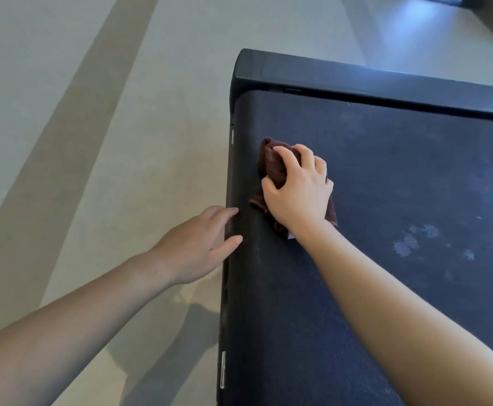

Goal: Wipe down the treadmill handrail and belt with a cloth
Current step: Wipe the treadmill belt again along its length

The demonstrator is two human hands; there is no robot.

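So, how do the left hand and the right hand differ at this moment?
The right hand grips a bunched dark red cloth; the left hand holds nothing. The right hand's fingers are curled; the left hand's lie nearly straight. The right hand is over the belt; the left hand rests on the treadmill's side edge. Both reach forward, palms down.

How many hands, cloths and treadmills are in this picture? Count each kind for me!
Hands: 2, the left hand and the right hand
Cloths: 1, the brown cloth
Treadmills: 1, the black treadmill
Total: 4
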